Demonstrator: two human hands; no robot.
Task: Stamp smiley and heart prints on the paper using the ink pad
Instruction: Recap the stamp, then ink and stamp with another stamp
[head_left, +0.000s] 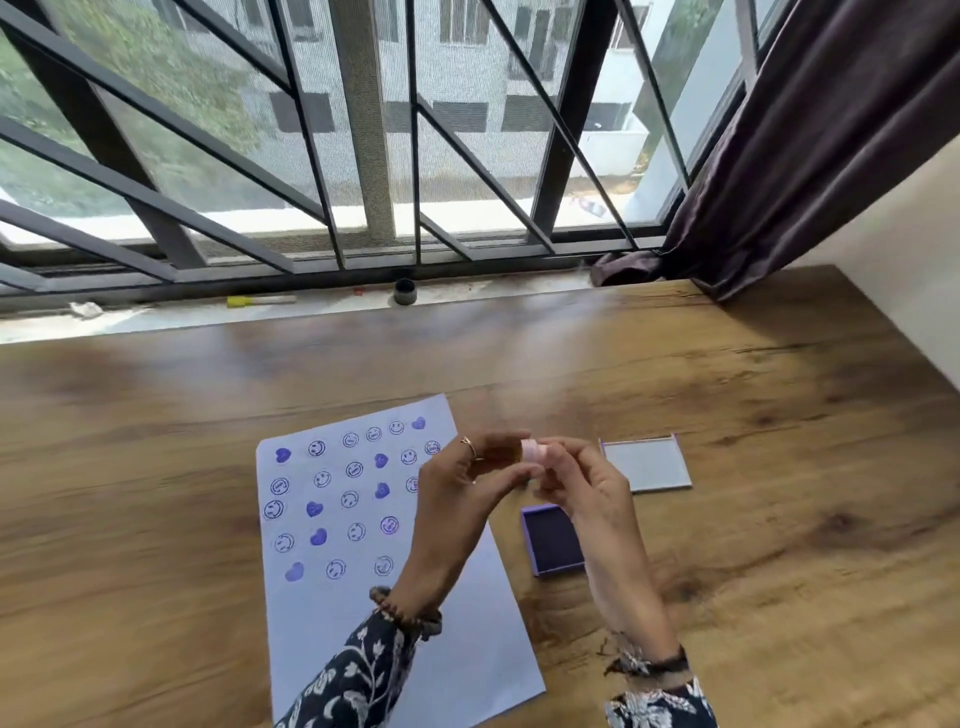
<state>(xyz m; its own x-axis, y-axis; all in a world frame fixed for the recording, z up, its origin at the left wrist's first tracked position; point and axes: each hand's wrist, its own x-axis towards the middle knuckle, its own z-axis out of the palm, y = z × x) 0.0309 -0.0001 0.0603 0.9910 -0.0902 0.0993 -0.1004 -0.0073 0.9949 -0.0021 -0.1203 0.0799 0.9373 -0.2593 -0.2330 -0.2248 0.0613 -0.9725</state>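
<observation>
A white paper (457, 649) lies on the wooden table, its upper half covered with several purple smiley and heart prints. To its right sits the open purple ink pad (553, 540), with its lid (647, 464) lying further back and right. Both hands are raised above the table between paper and pad. My left hand (457, 499) and my right hand (582, 488) pinch a small pink stamp (532, 451) together at their fingertips. The stamp's face is hidden, so its design is not visible.
The wooden table (779, 519) runs to a window sill at the back, where a small dark jar (405, 291) and a yellow-capped marker (260, 300) lie. A dark curtain (810, 156) hangs at the back right, over the table's corner.
</observation>
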